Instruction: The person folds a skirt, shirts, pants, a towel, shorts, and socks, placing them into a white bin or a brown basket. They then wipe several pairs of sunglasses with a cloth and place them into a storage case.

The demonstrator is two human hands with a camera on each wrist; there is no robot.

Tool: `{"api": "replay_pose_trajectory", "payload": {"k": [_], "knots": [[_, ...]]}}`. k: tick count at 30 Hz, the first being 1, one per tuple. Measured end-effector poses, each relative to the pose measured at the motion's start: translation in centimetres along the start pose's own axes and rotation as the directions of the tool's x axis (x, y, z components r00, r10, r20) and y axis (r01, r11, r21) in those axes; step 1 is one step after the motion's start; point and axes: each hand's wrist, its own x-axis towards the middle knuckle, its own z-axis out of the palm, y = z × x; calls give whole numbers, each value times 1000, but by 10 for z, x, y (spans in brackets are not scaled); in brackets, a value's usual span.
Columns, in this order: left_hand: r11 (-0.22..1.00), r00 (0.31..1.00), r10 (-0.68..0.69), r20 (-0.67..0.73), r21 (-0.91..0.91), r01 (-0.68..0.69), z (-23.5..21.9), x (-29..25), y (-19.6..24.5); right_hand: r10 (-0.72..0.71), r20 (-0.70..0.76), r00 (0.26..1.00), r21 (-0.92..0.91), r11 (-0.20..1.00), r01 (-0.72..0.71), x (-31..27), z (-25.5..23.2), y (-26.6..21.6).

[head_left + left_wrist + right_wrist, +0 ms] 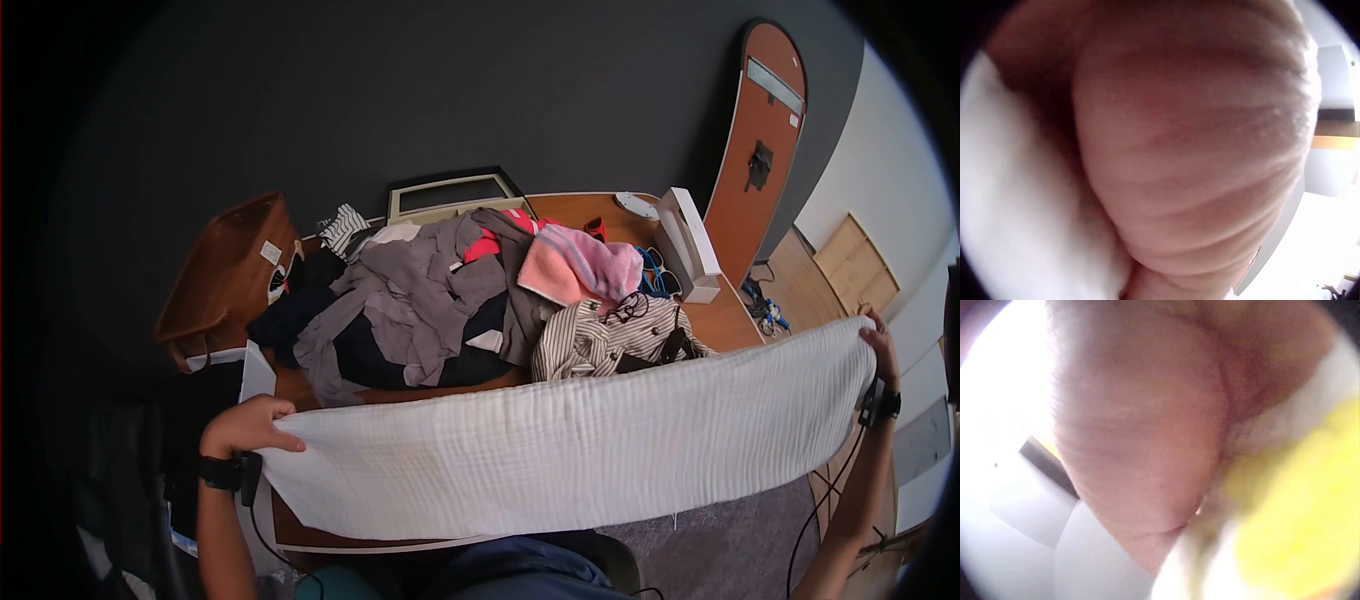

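A long white crinkled cloth (570, 440) is stretched between the two hands above the table's front edge. The left hand (250, 426) grips its left end, thumb lying over the cloth. At the upper right corner, the right hand (880, 350) pinches the other end. In the left wrist view the hand (1191, 137) fills the frame beside blurred white cloth (1022, 194). The right wrist view shows the hand (1141, 425) against cloth with a yellow patch (1304, 519). The fingertips are hidden in both wrist views.
Behind the cloth lies a heap of grey and dark clothes (420, 300), with a pink towel (580, 262) and a striped garment (580, 335) at its right. A brown wooden box (225, 270) stands left, a white box (685, 240) at the back right.
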Motion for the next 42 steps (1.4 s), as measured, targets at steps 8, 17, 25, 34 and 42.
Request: {"api": "replay_pose_trajectory", "payload": {"k": [8, 17, 25, 34, 42], "knots": [[981, 990, 99, -98, -159, -114, 61, 54, -47, 169, 92, 981, -436, 893, -113, 53, 53, -5], [809, 986, 157, -57, -565, -161, 63, 36, -23, 231, 497, 836, -110, 973, -203, 13, 281, -122], [804, 980, 187, -70, -562, -194, 81, 49, -48, -43, 998, 49, 59, 917, -393, -7, 580, -41], [766, 955, -6, -295, -616, -185, 87, 23, -58, -47, 889, 455, -228, 817, 529, -11, 511, 34], [841, 874, -93, -477, -508, -188, 123, 8, -57, 104, 355, 929, -705, 683, 193, -48, 401, 88]]}}
